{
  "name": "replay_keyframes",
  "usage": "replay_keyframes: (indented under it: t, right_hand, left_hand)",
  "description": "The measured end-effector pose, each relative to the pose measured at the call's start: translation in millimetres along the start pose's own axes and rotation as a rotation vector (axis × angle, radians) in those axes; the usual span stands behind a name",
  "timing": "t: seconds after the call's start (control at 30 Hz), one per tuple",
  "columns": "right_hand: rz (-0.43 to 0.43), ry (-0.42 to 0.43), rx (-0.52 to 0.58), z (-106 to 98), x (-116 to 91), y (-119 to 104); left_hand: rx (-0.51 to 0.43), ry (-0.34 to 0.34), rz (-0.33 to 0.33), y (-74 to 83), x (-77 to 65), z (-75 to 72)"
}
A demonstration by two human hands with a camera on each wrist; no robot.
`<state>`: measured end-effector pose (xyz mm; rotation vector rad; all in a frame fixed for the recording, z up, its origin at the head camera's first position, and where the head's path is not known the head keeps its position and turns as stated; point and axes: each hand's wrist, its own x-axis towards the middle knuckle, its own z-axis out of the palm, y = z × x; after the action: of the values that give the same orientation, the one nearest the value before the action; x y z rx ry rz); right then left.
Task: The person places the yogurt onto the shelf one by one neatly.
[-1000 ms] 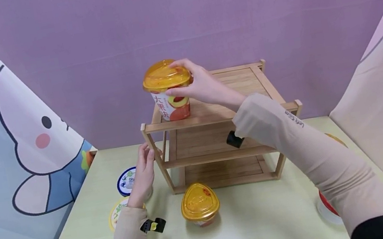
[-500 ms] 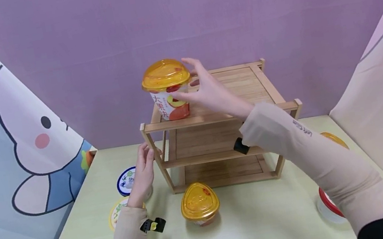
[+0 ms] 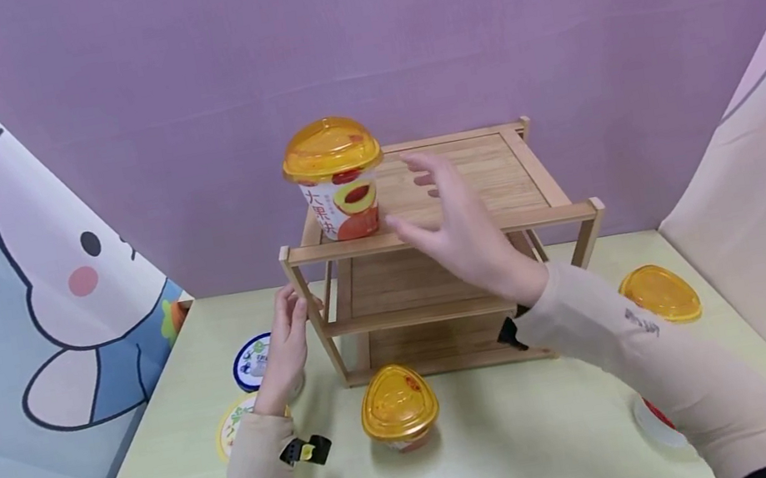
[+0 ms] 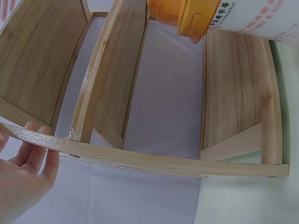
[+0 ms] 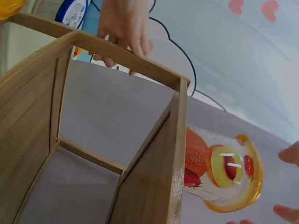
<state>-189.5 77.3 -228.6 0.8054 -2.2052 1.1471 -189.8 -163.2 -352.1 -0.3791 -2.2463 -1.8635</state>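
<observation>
A fruit cup (image 3: 337,183) with a domed orange lid stands upright on the top tier of the wooden shelf rack (image 3: 443,233), at its left front. My right hand (image 3: 469,233) is apart from the cup, just to its right, fingers spread and holding nothing. In the right wrist view only its fingertips (image 5: 288,154) show at the edge. My left hand (image 3: 286,340) holds the rack's left front post; the left wrist view has its fingers (image 4: 49,163) curled behind the wood. A second orange-lidded cup (image 3: 399,407) stands on the table in front of the rack.
Left of the rack are a blue-rimmed tub (image 3: 252,364) and a yellow-rimmed tub (image 3: 232,425), partly hidden by my left arm. On the right stand another orange-lidded cup (image 3: 660,294) and a red-rimmed tub (image 3: 658,425), partly behind my right sleeve. A purple cloth (image 3: 350,41) hangs behind.
My right hand has let go of the cup on the top tier and drawn back to the right and down. The cup stays in place. My left hand has not moved.
</observation>
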Motion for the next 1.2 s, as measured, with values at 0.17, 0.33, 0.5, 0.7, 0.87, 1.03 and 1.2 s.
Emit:
replay_keyframes:
  t: [0.17, 0.33, 0.5, 0.7, 0.87, 1.03, 1.2]
  right_hand:
    - [-0.234, 0.092, -0.068, 1.8, -22.5, 1.8]
    - [-0.282, 0.062, -0.035, 7.0, -42.7, 5.1]
    - [-0.275, 0.012, 0.047, 16.8, -63.5, 10.3]
    - [-0.181, -0.051, 0.113, 30.8, -90.5, 18.9]
    - [-0.129, -0.068, 0.141, 42.0, -109.1, 29.4]
    - [-0.114, -0.075, 0.145, 56.6, -125.7, 43.1]
    - [0.005, -0.162, 0.164, 69.7, -140.7, 53.6]
  left_hand:
    - [0.012, -0.011, 0.016, 1.0, -0.5, -0.3]
    - [0.031, -0.018, 0.019, 1.4, -0.6, -0.8]
    - [0.019, -0.014, 0.011, 1.1, -0.3, -0.9]
    - [-0.004, -0.005, -0.010, -3.1, 0.5, -0.7]
    - [0.003, -0.005, -0.031, -4.7, 0.7, -1.2]
    - [0.008, -0.009, -0.019, -4.1, 0.8, -1.5]
    - [0.005, -0.009, -0.013, -1.8, -0.4, -0.6]
